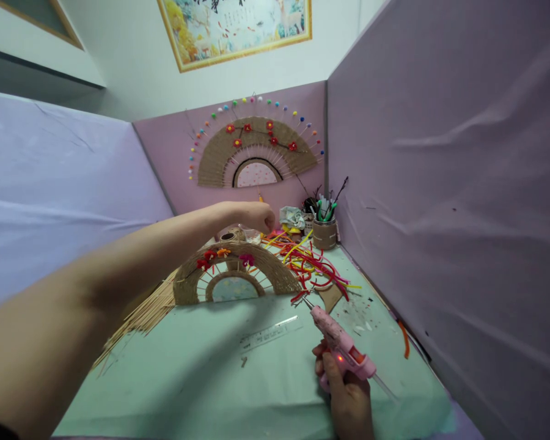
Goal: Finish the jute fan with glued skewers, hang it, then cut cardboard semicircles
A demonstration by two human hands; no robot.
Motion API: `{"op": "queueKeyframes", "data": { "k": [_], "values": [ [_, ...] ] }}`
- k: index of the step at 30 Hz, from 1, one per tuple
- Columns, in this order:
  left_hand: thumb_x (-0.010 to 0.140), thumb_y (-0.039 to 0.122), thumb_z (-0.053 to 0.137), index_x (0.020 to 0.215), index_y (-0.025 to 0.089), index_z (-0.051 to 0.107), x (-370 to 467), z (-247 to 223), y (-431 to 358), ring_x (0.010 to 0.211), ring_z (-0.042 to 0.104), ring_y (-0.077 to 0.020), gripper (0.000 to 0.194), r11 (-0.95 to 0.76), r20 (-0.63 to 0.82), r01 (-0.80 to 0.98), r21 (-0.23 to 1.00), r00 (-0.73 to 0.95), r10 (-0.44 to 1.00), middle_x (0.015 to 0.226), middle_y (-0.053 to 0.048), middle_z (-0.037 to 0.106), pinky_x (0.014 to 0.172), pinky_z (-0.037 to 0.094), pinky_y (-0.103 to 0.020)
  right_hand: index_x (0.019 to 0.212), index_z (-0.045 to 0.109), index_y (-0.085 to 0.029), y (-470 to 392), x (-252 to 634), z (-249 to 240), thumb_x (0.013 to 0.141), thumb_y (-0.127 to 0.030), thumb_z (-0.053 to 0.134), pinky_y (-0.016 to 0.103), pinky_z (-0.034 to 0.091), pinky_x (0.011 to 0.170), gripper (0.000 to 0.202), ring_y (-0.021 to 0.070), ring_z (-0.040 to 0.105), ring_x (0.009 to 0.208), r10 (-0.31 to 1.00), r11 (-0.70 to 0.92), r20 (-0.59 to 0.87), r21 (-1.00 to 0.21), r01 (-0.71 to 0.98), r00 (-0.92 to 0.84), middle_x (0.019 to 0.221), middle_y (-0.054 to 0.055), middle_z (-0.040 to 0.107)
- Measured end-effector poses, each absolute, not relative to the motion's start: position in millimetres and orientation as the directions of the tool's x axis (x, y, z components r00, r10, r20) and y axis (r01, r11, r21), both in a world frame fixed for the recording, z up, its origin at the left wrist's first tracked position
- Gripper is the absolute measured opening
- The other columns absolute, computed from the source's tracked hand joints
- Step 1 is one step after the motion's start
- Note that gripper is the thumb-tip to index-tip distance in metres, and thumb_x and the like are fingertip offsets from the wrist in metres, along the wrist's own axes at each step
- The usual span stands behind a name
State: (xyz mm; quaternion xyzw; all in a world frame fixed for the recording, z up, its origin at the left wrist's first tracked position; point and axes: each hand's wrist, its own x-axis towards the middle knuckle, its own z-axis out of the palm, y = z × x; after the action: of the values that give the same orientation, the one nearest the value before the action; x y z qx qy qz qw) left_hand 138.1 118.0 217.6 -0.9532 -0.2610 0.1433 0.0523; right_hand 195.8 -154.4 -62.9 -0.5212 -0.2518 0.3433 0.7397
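Note:
My right hand [348, 391] is wrapped around the grip of a pink glue gun [337, 333], whose small light glows red. A clear glue stick [385, 388] sticks out of its back, and its nozzle points toward the twisted red pipe cleaner pieces on the table. My left arm reaches across to the far side, where my left hand [256, 217] is curled downward by the pipe cleaners [307, 260]; its fingertips are hidden. Below that arm stands a twine-wrapped fan [279, 275] with red, orange and magenta flowers.
A finished-looking brown fan [211, 156] with pompoms hangs on the back panel. A can of tools [324, 233] stands at the back right. Thin sticks [146, 308] lie left, a clear ruler [270, 333] in front, and a cardboard piece [330, 297] near the nozzle. Panels enclose the sides.

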Motion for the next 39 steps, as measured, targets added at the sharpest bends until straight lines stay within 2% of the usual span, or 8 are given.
{"op": "queueKeyframes", "data": {
  "k": [6, 12, 20, 25, 34, 39],
  "values": [
    [0.069, 0.020, 0.060, 0.087, 0.017, 0.075, 137.8, 219.3, 118.6, 0.065, 0.057, -0.0097, 0.023, -0.847, -0.235, 0.502, -0.175, 0.814, 0.531, 0.079, 0.000, 0.073, 0.057, 0.036, -0.018, 0.081, 0.067, -0.015, -154.2, 190.2, -58.7, 0.075, -0.061, 0.066, 0.023, 0.035, 0.045, 0.047, 0.0108, 0.045, 0.050, 0.727, 0.243, 0.000, -0.936, -0.257, 0.686, 0.062, 0.002, 0.059],
    [0.071, 0.022, 0.061, 0.090, 0.016, 0.077, 137.9, 220.6, 119.8, 0.066, 0.057, -0.0105, 0.026, -0.835, -0.222, 0.509, -0.208, 0.807, 0.547, 0.082, -0.001, 0.074, 0.059, 0.037, -0.019, 0.078, 0.068, -0.015, -155.0, 192.2, -57.6, 0.075, -0.061, 0.066, 0.022, 0.034, 0.044, 0.046, 0.0113, 0.048, 0.053, 0.732, 0.242, 0.022, -0.943, -0.230, 0.681, 0.065, 0.003, 0.061],
    [0.071, 0.022, 0.064, 0.089, 0.017, 0.077, 137.8, 220.7, 122.8, 0.064, 0.057, -0.0105, 0.023, -0.838, -0.224, 0.514, -0.185, 0.808, 0.545, 0.078, 0.000, 0.073, 0.060, 0.038, -0.020, 0.079, 0.068, -0.014, -154.3, 190.7, -57.4, 0.074, -0.062, 0.066, 0.023, 0.035, 0.044, 0.048, 0.0121, 0.049, 0.051, 0.721, 0.235, 0.008, -0.943, -0.235, 0.693, 0.064, 0.002, 0.061],
    [0.072, 0.023, 0.063, 0.090, 0.018, 0.077, 136.6, 221.2, 125.1, 0.064, 0.057, -0.0110, 0.023, -0.839, -0.227, 0.512, -0.183, 0.809, 0.543, 0.077, 0.000, 0.073, 0.061, 0.038, -0.021, 0.080, 0.067, -0.015, -154.2, 190.1, -56.4, 0.075, -0.062, 0.065, 0.023, 0.031, 0.042, 0.048, 0.0115, 0.046, 0.049, 0.732, 0.222, -0.015, -0.940, -0.259, 0.681, 0.061, 0.002, 0.059],
    [0.077, 0.024, 0.059, 0.093, 0.017, 0.077, 133.1, 220.3, 128.5, 0.069, 0.059, -0.0111, 0.025, -0.842, -0.225, 0.506, -0.187, 0.812, 0.538, 0.086, -0.003, 0.075, 0.063, 0.038, -0.019, 0.080, 0.067, -0.015, -154.1, 190.5, -56.0, 0.073, -0.062, 0.067, 0.023, 0.033, 0.042, 0.048, 0.0119, 0.047, 0.049, 0.723, 0.235, -0.009, -0.937, -0.259, 0.691, 0.062, 0.002, 0.060],
    [0.077, 0.025, 0.060, 0.091, 0.016, 0.077, 131.2, 220.2, 129.0, 0.066, 0.057, -0.0101, 0.023, -0.857, -0.241, 0.488, -0.165, 0.822, 0.515, 0.081, -0.003, 0.074, 0.062, 0.038, -0.019, 0.080, 0.067, -0.015, -154.3, 191.4, -57.5, 0.075, -0.062, 0.066, 0.024, 0.036, 0.047, 0.047, 0.0123, 0.049, 0.053, 0.727, 0.245, 0.023, -0.942, -0.229, 0.686, 0.065, 0.002, 0.061]
  ]
}}
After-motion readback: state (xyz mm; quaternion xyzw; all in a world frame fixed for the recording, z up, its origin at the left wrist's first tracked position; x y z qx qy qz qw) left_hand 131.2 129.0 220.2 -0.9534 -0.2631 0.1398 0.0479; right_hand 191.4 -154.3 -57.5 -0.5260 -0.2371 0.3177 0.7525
